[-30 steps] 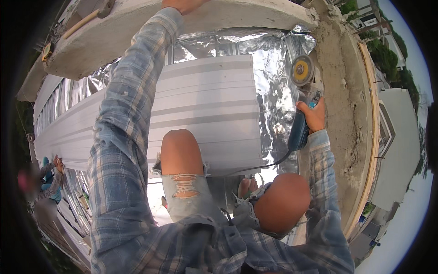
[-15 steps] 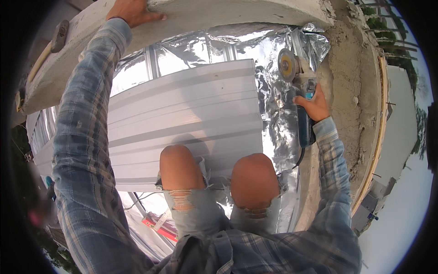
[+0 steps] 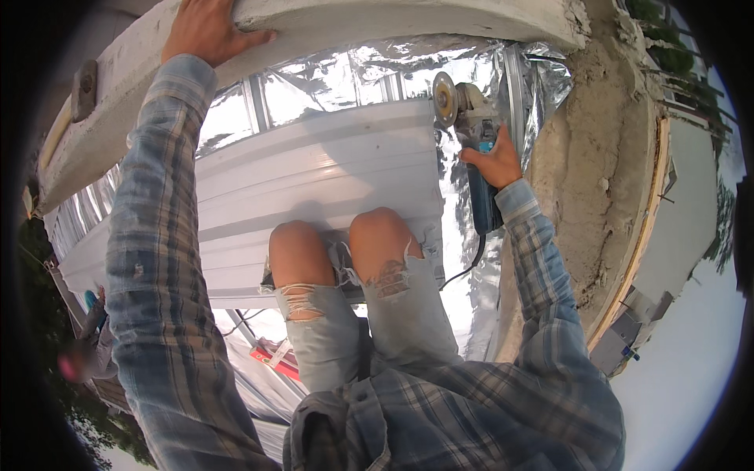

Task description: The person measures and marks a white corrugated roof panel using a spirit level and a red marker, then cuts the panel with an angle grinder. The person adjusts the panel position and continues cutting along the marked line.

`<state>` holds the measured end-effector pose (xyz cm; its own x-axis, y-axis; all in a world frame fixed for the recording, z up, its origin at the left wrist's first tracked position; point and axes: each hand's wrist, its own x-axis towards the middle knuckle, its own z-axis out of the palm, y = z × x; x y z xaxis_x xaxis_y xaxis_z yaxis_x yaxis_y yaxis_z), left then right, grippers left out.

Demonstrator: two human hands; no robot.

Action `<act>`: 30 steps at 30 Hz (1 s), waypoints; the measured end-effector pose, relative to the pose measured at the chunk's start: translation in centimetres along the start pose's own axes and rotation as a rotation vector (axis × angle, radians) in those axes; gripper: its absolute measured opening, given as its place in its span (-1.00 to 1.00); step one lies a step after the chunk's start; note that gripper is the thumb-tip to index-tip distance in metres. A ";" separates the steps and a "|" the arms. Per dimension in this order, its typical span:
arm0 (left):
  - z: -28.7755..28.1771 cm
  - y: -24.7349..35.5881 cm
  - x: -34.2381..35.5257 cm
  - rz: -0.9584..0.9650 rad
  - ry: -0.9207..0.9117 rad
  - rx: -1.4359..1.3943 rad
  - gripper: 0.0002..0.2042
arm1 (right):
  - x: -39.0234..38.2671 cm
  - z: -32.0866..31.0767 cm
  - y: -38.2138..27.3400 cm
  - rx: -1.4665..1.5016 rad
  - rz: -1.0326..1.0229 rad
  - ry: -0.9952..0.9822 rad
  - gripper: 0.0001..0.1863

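My right hand (image 3: 496, 161) is wrapped round the body of an angle grinder (image 3: 483, 196), dark blue with a grey metal head. Its round cutting disc (image 3: 445, 100) stands on edge right beside the upper right corner of a grey ribbed metal roofing sheet (image 3: 314, 177); whether they touch I cannot tell. A dark cord runs from the tool's lower end. My left hand (image 3: 208, 33) lies on the concrete ledge (image 3: 338, 20) with the thumb stretched out, holding nothing. Both my knees rest over the sheet.
Shiny foil insulation (image 3: 314, 90) with metal battens lies around the sheet. A hammer (image 3: 84, 90) lies on the ledge at the left. Rough concrete (image 3: 585, 188) borders the right side, with a drop beyond. A red-and-white object (image 3: 275, 359) lies near my legs. Another person (image 3: 94, 345) is at lower left.
My right hand has moved the grinder left, bringing its disc to the sheet's edge. My knees have shifted left and up. My left hand stays on the ledge.
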<state>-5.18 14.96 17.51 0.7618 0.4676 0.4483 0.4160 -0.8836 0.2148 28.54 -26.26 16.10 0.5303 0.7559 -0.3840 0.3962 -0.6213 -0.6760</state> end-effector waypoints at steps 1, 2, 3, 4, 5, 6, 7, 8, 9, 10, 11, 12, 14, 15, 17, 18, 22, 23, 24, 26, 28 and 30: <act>0.9 -0.2 0.2 0.064 0.068 -0.048 0.08 | 0.1 -0.1 0.5 -0.009 -0.005 0.003 -0.02; 1.6 -0.2 0.1 0.126 0.138 -0.095 0.07 | 0.3 -0.1 1.2 -0.019 -0.010 0.005 -0.02; 2.2 -0.4 0.0 0.087 0.122 -0.088 0.07 | 0.4 -0.3 1.8 -0.028 -0.015 0.007 -0.02; 1.6 -0.4 -0.1 0.047 0.093 -0.070 0.06 | 0.3 -0.1 1.3 -0.060 -0.014 0.001 -0.01; 1.0 -0.3 -0.2 0.006 0.064 -0.051 0.06 | 0.2 0.0 0.5 -0.092 -0.012 -0.005 -0.01; 0.4 -0.2 -0.3 -0.012 0.019 -0.012 0.06 | 0.1 0.1 0.0 -0.124 -0.011 -0.011 -0.01; -0.2 0.7 0.5 -0.022 -0.014 0.018 0.06 | 0.0 0.0 0.2 -0.103 -0.002 -0.016 -0.01; -0.8 1.4 1.0 -0.034 -0.049 0.052 0.06 | 0.0 0.0 0.6 -0.081 0.004 -0.025 -0.01; -1.1 1.8 1.2 -0.049 -0.058 0.063 0.06 | 0.1 -0.1 0.9 -0.058 0.009 -0.033 -0.01; -1.4 2.3 1.3 -0.065 -0.071 0.073 0.05 | 0.0 0.0 1.0 -0.075 0.016 -0.023 -0.02; -1.5 2.6 1.3 -0.079 -0.083 0.084 0.05 | 0.0 0.2 1.1 -0.092 0.022 -0.011 -0.02; -1.6 2.6 1.3 -0.081 -0.085 0.083 0.05 | -0.1 0.3 1.2 -0.108 0.029 0.000 -0.02; -1.4 2.4 1.2 -0.083 -0.086 0.078 0.06 | -0.2 0.4 1.0 -0.101 0.029 0.001 -0.02; -1.3 2.4 1.2 -0.089 -0.089 0.088 0.06 | -0.2 0.4 0.8 -0.097 0.029 0.002 -0.01; -1.2 2.2 1.2 -0.100 -0.099 0.107 0.06 | -0.3 0.4 0.5 -0.079 0.035 0.003 0.00; -1.1 2.1 1.2 -0.092 -0.104 0.121 0.05 | -0.4 0.4 0.4 -0.070 0.037 0.003 0.00; -1.7 2.7 1.3 -0.100 -0.092 0.108 0.05 | -0.1 0.5 0.8 -0.102 0.060 -0.007 -0.01; -1.8 2.9 1.2 -0.115 -0.082 0.087 0.04 | 0.0 0.7 1.1 -0.092 0.054 -0.009 -0.03; -2.0 3.0 1.2 -0.120 -0.082 0.098 0.04 | 0.0 0.8 1.2 -0.083 0.048 -0.010 -0.04; -1.5 3.1 1.2 -0.123 -0.083 0.104 0.04 | -0.2 0.7 1.4 -0.091 0.057 0.001 -0.05; -1.4 2.8 1.3 -0.115 -0.098 0.091 0.05 | -0.3 0.6 1.3 -0.093 0.062 -0.001 -0.05; -1.3 2.6 1.3 -0.114 -0.096 0.094 0.05 | -0.4 0.5 1.0 -0.091 0.066 -0.014 -0.05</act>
<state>-3.75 13.23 19.80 0.7488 0.5688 0.3402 0.5436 -0.8208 0.1756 28.33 -27.04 15.23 0.5473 0.7151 -0.4348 0.4274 -0.6855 -0.5894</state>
